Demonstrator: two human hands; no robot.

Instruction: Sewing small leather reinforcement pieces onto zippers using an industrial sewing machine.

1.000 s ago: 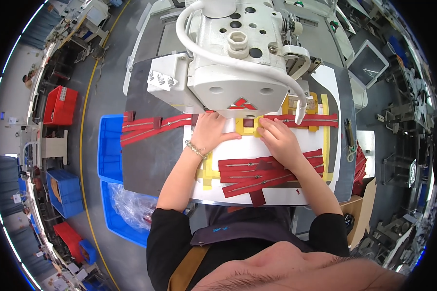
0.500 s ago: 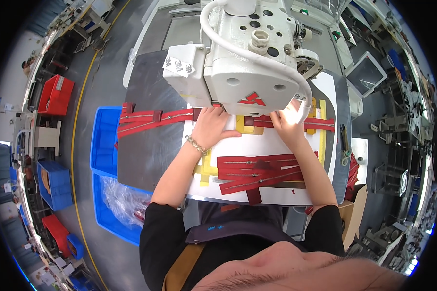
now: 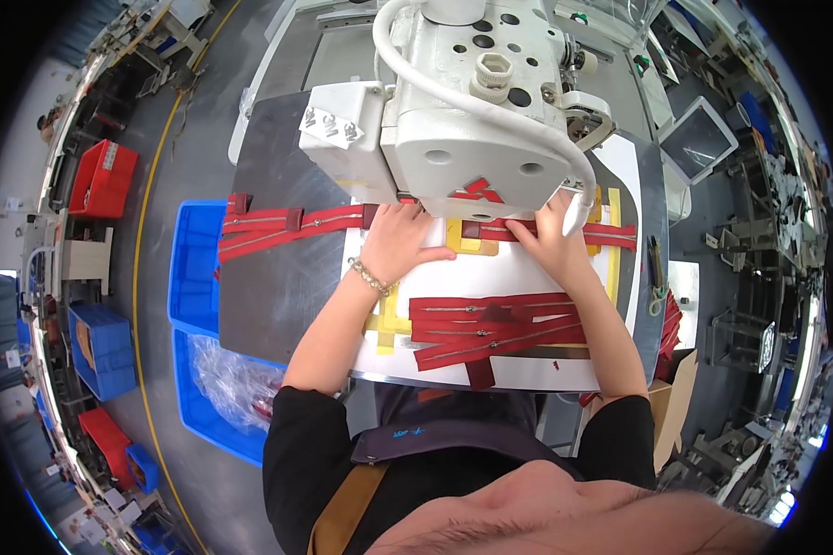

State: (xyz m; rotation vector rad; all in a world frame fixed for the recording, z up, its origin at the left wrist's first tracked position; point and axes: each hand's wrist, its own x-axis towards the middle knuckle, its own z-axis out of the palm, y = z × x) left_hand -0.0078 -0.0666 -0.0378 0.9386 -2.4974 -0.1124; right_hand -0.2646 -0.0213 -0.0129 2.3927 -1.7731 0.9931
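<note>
A white sewing machine head [image 3: 477, 153] overhangs the work. Under its left side my left hand [image 3: 393, 245] lies flat and open, thumb stretched rightward over a white sheet [image 3: 453, 276]; its fingertips are partly hidden by the machine. That hand touches the end of a red zipper strip [image 3: 329, 221] running off to the left. My right hand [image 3: 555, 242] lies open, its thumb on another red zipper piece [image 3: 492, 231] beside a yellow-taped frame [image 3: 455, 242]. Its other fingers reach up beneath the machine head, tips partly hidden. Several red zippers [image 3: 491, 324] lie overlapped nearer me.
Blue bins [image 3: 194, 268] stand left of the dark table plate [image 3: 268, 305], one with clear plastic [image 3: 227, 384]. Green-handled scissors [image 3: 658, 298] lie at the right edge. A cardboard box [image 3: 677, 393] and more red zippers [image 3: 671, 324] are right of the table. A screen [image 3: 699, 139] stands farther back.
My right thumb now spreads apart from its fingers, which sit slightly higher under the machine head. The bright light on that hand is gone. My left hand stays flat in place.
</note>
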